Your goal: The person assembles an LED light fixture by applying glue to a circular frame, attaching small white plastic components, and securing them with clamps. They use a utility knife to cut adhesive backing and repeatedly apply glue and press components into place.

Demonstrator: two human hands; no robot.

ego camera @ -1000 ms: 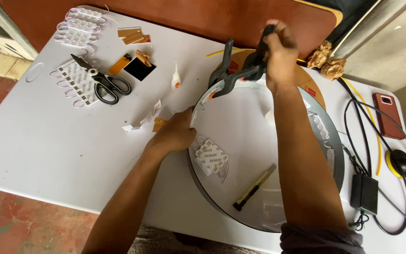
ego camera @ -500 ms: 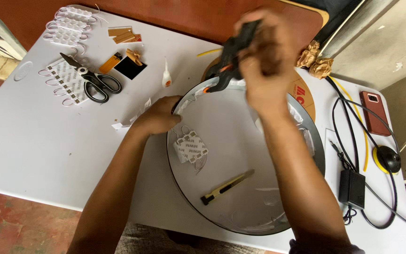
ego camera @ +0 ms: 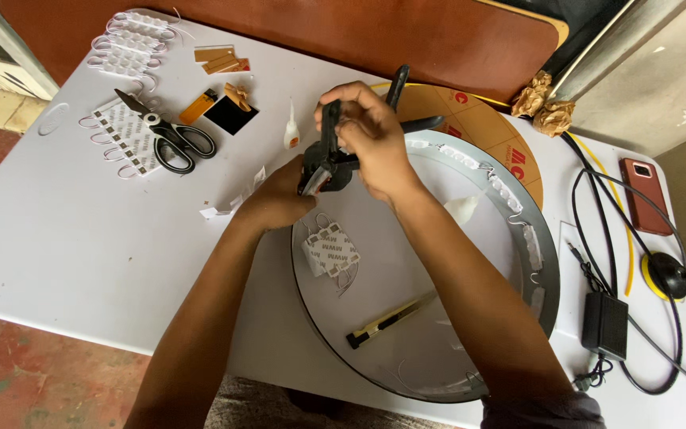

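My right hand [ego camera: 371, 135] grips a black plier-like hand tool [ego camera: 329, 155] by its long handles, just above the near-left rim of a round shallow metal pan [ego camera: 551, 262]. The tool's head points down and left. My left hand [ego camera: 278, 200] sits at the pan's left rim, thumb and curled fingers against the tool's head; whether it pinches anything is hidden. A chain of white LED modules [ego camera: 510, 191] runs along the pan's inner wall. A small stack of modules [ego camera: 331, 250] and a yellow-black utility knife [ego camera: 391, 320] lie inside the pan.
On the white table to the left lie black scissors [ego camera: 172, 135], a module sheet [ego camera: 125, 139], more modules [ego camera: 132, 36], an orange lighter [ego camera: 198, 106], a black square [ego camera: 230, 115] and a glue bottle [ego camera: 291, 131]. To the right are a red phone [ego camera: 643, 195], a black adapter [ego camera: 605, 324] and cables.
My right hand has carried the black tool from the pan's far rim down and left to its left rim. My left hand has risen from the rim to meet the tool's head.
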